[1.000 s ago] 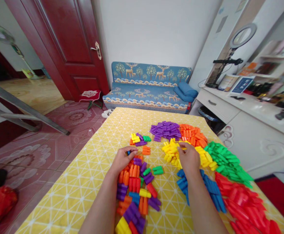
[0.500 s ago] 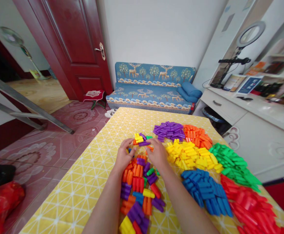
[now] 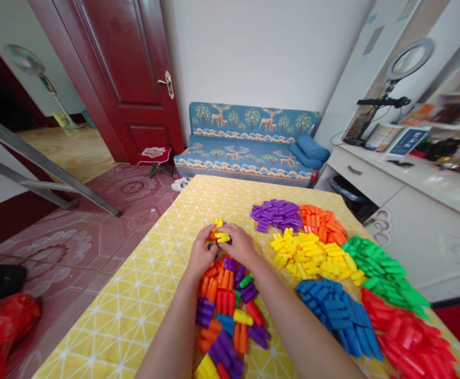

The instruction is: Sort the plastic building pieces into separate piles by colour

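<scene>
head view, left hand point(image 3: 200, 256) and right hand point(image 3: 241, 245) meet at far end of mixed block pile point(image 3: 230, 310) on yellow tabletop point(image 3: 143, 305), fingers of both clamped on small block cluster point(image 3: 222, 237), sorted colour heaps point(image 3: 324, 258) to the right

FREE: we saw bare table point(image 3: 135, 305) left of the mixed pile point(image 3: 230, 310) and across the far end | TIGHT: a narrow strip ran between it and the yellow pile point(image 3: 312, 255) | BLOCKED: blue pile point(image 3: 332, 310), green pile point(image 3: 383, 268) and red pile point(image 3: 407, 337) filled our right.
</scene>
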A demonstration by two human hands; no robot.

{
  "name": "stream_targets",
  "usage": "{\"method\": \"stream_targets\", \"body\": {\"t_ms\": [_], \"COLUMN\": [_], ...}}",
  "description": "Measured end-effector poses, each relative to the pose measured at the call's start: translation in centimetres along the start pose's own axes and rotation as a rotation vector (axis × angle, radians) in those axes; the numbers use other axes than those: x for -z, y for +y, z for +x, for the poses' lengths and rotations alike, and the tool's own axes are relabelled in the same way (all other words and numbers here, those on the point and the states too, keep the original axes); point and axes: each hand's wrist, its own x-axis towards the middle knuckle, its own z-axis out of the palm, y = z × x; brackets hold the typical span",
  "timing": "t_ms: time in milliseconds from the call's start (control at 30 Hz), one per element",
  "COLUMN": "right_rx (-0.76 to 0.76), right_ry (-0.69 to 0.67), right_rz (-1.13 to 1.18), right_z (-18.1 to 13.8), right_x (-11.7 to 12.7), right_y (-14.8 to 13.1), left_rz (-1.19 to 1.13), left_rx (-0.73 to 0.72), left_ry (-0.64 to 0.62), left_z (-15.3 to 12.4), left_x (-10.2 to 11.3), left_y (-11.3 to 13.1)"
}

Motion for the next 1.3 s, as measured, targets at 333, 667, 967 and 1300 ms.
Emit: {"method": "stream_targets", "body": {"t_ms": [333, 667, 967, 1300], "right_rx": [-0.105, -0.075, -0.335, -0.659], "right_ry": [0.249, 0.45, 0.668, 0.489], "right_rz": [0.687, 0.382, 0.063, -0.529], "right_z": [-2.6, -4.6, -9.5, -13.3], "right_x": [-0.7, 2.0, 12.7, 17.3], "right_y": [0.6, -1.3, 3.5, 11.8], "left_rz": [0.137, 0.249, 0.236, 0.233], "left_rx": [-0.065, -0.096, -0.061, -0.053], "left_ry": [-0.094, -0.128, -0.122, -0.135], "left_z": [0.0, -0.1, -0.1, 0.0], "left_x": [0.4, 0.2, 0.3, 0.3], "left_y": [1.4, 0.9, 1.2, 1.2]}}
